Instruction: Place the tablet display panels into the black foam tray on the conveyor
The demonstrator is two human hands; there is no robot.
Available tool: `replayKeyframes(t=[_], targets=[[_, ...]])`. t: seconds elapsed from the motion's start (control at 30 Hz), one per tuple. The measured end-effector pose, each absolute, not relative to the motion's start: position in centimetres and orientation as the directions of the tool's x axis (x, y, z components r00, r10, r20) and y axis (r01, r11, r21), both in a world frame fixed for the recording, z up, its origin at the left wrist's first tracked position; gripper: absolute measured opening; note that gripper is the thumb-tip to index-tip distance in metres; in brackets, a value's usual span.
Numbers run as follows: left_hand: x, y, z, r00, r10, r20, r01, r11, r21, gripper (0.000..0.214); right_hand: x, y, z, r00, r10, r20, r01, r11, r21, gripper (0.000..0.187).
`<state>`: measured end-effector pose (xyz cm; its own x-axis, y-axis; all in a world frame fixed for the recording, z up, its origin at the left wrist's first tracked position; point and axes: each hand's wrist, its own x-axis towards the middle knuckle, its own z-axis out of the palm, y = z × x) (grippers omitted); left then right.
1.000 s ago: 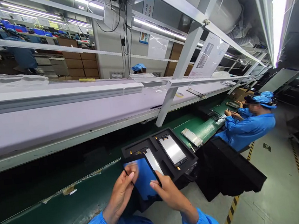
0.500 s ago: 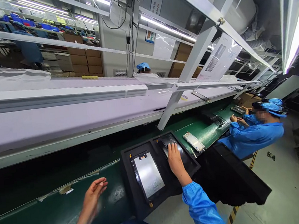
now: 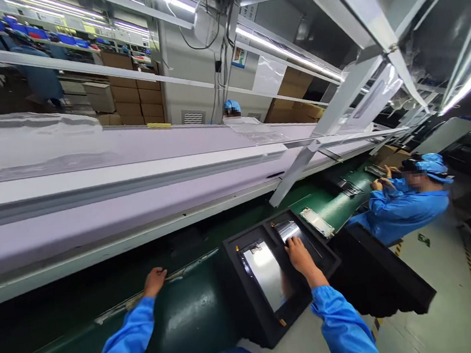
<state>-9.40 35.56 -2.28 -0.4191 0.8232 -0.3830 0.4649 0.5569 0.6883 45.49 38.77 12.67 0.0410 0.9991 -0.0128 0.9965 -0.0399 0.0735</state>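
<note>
A black foam tray [image 3: 257, 338] with two recesses lies on the green bench in front of me. Its left recess holds a flat screen panel with a silvery back [image 3: 268, 276] and small orange tabs at its ends. In the right recess lies a dark glossy screen panel [image 3: 288, 229]. My right hand [image 3: 299, 254] is on this glossy panel, fingers curled at its surface and partly covering it. Left of the tray, near a worn strip along the bench, my left hand [image 3: 154, 281] is closed, thumb against the fingers; whatever it holds, if anything, is hidden.
A white-framed panel [image 3: 317, 222] lies just beyond the tray. A black bin-like box [image 3: 386, 273] stands to the right. Farther right, a co-worker in blue [image 3: 409, 209] handles parts at the bench [image 3: 198, 307]. A slanted metal post [image 3: 294, 176] rises behind the tray.
My left hand has moved forward to the worn strip and closed further. My right hand's fingers, flat on the glossy panel before, are now curled. The view has shifted, so the tray appears farther right.
</note>
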Motion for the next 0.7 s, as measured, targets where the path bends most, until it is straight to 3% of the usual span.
replayKeyframes(t=[0.1, 0.2, 0.3, 0.47, 0.6, 0.7], targets=[[-9.5, 39.0, -3.8, -0.361, 0.875, -0.322, 0.665, 0.484, 0.569, 0.046, 45.5, 35.9, 12.6, 0.051, 0.985, 0.164, 0.999, -0.049, -0.019, 0.045], [-8.2, 41.7, -5.3, -0.18, 0.951, -0.252, 0.826, 0.285, 0.487, 0.067, 45.3, 30.6, 13.5, 0.024, 0.924, 0.382, 0.994, 0.017, -0.104, 0.046], [-6.6, 43.7, -6.7, -0.001, 0.964, -0.265, 0.905, 0.114, 0.41, 0.082, 44.1, 24.1, 15.0, 0.013, 0.881, 0.473, 0.987, 0.063, -0.145, 0.042], [-4.4, 46.3, -8.2, 0.072, 0.946, -0.316, 0.961, 0.018, 0.275, 0.079, 40.4, 15.6, 16.1, 0.055, 0.927, 0.37, 0.981, 0.017, -0.191, 0.036], [-3.0, 46.9, -7.5, 0.102, 0.96, -0.261, 0.972, -0.04, 0.232, 0.055, 37.3, 12.3, 15.1, 0.084, 0.968, 0.236, 0.953, -0.009, -0.302, 0.037], [-2.5, 46.6, -6.2, 0.1, 0.969, -0.224, 0.974, -0.05, 0.221, 0.047, 35.4, 11.6, 14.2, 0.085, 0.954, 0.287, 0.931, 0.027, -0.363, 0.039]])
